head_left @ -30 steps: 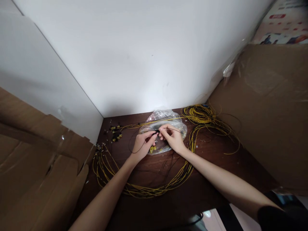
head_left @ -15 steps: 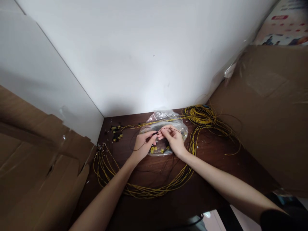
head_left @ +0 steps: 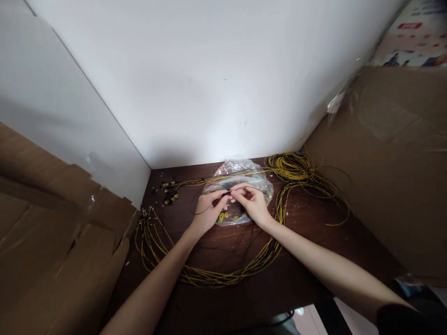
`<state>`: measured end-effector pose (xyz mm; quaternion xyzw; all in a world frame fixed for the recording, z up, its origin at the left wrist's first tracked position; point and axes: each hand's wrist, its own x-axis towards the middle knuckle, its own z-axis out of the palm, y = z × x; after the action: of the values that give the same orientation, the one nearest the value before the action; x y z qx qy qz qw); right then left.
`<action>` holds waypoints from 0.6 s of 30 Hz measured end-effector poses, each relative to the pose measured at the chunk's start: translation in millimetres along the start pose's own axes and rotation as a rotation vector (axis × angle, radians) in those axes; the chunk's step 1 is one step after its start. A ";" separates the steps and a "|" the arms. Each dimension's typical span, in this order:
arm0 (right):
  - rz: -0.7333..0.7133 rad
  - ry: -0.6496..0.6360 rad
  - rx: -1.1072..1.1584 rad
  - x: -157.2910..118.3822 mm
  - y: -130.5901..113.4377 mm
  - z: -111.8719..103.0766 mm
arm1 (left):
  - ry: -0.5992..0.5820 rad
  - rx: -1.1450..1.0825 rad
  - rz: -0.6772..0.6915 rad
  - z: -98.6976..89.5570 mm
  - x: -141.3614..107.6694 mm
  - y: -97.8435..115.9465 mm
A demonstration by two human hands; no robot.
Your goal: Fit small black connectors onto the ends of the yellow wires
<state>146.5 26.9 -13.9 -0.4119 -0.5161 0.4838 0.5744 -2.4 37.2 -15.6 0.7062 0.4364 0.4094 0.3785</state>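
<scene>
Here we are, both hands up close together over the clear plastic bag (head_left: 237,166), right at the middle of the dark brown table (head_left: 314,242). Our left hand (head_left: 206,210) has thumb and forefinger pinched on a small dark piece (head_left: 226,193), and that piece sits between the two hands, in front of the bag from where we look. Over to our right hand (head_left: 253,203): fingertips closed together at the piece's right end, though it's too tiny for us to tell whether they grip the piece or the wire. A thin dark wire (head_left: 191,204) loops out beside our left hand. Inside the bag we spot yellow bits (head_left: 222,216). Sweeping around in front, a bundle of yellow wires (head_left: 223,281) curves under both our forearms, and at the back right lies a tangled yellow coil (head_left: 291,166). Back left, we've got yellow-and-black parts (head_left: 170,190) clustered on the tabletop, with cardboard (head_left: 52,260) flanking that side.
</scene>
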 end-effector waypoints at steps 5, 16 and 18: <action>-0.003 0.010 0.030 0.6 0.3 -0.3 | -0.003 0.009 -0.008 -0.1 -1.1 1.7; -0.001 0.022 0.115 1.1 2.5 0.6 | 0.032 -0.044 0.011 0.5 -1.9 1.0; 0.001 0.018 0.130 0.8 2.0 0.7 | 0.011 -0.014 0.028 -0.4 -1.4 2.5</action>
<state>145.6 28.1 -15.6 -0.3784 -0.4784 0.5127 0.6042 -2.4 35.2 -13.5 0.7075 0.4254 0.4215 0.3752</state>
